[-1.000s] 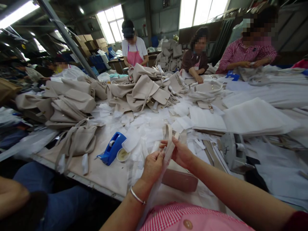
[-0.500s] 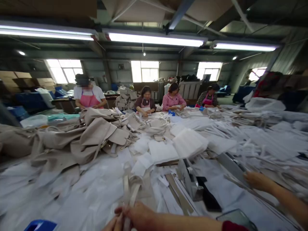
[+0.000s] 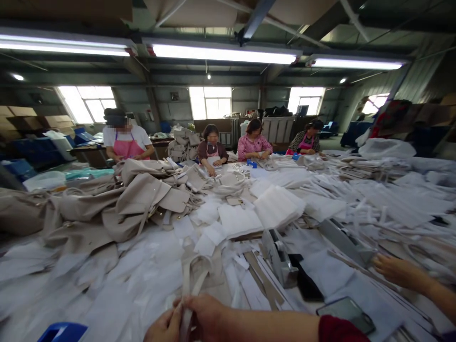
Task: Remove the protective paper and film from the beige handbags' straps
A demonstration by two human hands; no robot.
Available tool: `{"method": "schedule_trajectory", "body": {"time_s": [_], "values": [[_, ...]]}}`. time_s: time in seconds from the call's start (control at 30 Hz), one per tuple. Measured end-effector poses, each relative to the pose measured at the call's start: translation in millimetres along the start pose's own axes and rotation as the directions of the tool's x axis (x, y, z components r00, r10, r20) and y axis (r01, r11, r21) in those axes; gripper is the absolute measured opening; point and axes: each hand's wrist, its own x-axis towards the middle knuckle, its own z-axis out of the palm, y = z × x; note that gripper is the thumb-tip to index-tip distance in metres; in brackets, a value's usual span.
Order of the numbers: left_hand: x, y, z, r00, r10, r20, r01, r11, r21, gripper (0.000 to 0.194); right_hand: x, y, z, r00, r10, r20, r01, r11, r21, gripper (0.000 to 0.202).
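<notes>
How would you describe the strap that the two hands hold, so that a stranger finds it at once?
Start at the long work table covered with white sheets, and look to its near edge at the bottom of the picture. There the left hand and right hand pinch a beige strap that rises in a narrow loop. Unlike the flat white sheets around it, it is beige and stands up.

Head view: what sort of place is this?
Most likely a bag-making workshop. Beige bags lie heaped on a long table littered with white sheets, people in aprons work along it, and both hands, left hand and right hand, grip a beige strap.
</notes>
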Motion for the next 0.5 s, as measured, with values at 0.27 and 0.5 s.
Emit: {"method": "schedule_trajectory", "body": {"time_s": [0.27, 0.5], "values": [[-15, 41, -19.1, 0.998, -0.041, 0.038, 0.047, 0.986, -0.162, 0.038, -27, 2, 8, 0.982, 0.145, 0.119, -0.167, 0.964, 0.207, 0.051], [-68, 10, -46.7, 0.908, 0.166, 0.384, 0.148, 0.731, -0.666, 0.066, -19, -27, 19, 0.992, 0.124, 0.021, -0.125, 0.956, 0.266, 0.039]]}}
